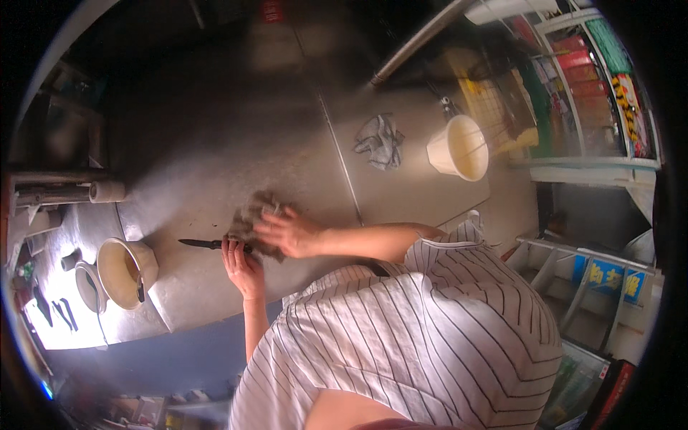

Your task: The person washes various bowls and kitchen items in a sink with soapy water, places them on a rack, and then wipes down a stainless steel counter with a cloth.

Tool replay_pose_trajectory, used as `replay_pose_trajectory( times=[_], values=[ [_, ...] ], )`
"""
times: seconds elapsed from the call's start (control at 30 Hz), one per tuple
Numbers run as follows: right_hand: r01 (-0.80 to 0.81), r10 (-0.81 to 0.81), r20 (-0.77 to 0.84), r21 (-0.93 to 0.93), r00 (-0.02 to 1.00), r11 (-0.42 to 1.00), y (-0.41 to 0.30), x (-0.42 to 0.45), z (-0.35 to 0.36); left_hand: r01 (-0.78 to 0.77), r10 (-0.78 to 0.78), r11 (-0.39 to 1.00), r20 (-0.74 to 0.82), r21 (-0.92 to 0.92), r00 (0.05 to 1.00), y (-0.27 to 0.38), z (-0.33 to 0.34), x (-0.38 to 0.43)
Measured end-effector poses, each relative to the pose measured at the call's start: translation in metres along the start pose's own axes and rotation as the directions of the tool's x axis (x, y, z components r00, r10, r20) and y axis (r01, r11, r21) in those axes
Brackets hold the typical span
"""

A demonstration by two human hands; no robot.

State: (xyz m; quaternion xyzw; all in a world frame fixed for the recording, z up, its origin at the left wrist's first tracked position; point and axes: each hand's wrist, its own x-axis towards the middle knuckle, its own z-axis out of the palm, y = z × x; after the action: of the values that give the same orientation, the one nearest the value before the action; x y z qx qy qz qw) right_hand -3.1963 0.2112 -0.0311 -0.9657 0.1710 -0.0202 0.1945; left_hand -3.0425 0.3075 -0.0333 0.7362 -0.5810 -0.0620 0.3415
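My left hand [244, 269] has its fingers wrapped over the dark handle of a knife [200, 244], whose narrow blade points left, low over the metal worktop [177, 279]. Beside it, my right hand [290, 235] lies on a crumpled grey-brown cloth [244, 217], fingers spread and blurred. The cloth is partly hidden beneath that hand and touches the knife hand's fingertips. Small dark specks and smears mark the worktop around the cloth.
Another grey cloth [382, 141] lies crumpled across the metal seam, near a cream bucket [438, 153]. To the left stand a handled cream bucket [145, 269], a smaller container [88, 287] and dark tools [64, 314]. A metal pole [414, 45] slants overhead. Shelving [586, 164] lines the right.
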Motion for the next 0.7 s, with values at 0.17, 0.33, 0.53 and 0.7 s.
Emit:
replay_pose_trajectory(
  times=[0.17,0.33,0.53,0.7],
  values=[
    [0.082,-0.101,-0.384,-0.067,0.918,0.994,0.058,0.018,-0.004,-0.029,0.026,0.999,0.092,0.034,0.995,-0.002,-0.012,-0.007],
    [-0.517,0.463,-0.352,-0.074,0.814,0.853,0.170,0.016,-0.066,-0.088,0.081,0.994,0.115,0.060,0.990,-0.001,-0.008,-0.003],
    [-0.133,0.119,-0.241,-0.046,0.963,0.990,0.024,-0.053,0.014,-0.124,0.110,0.988,0.139,0.096,0.984,-0.001,-0.012,-0.005],
    [-0.064,0.074,-0.182,0.060,0.981,0.996,0.007,-0.138,-0.001,-0.158,0.129,0.974,0.174,0.160,0.976,0.004,-0.006,0.005]
  ],
)
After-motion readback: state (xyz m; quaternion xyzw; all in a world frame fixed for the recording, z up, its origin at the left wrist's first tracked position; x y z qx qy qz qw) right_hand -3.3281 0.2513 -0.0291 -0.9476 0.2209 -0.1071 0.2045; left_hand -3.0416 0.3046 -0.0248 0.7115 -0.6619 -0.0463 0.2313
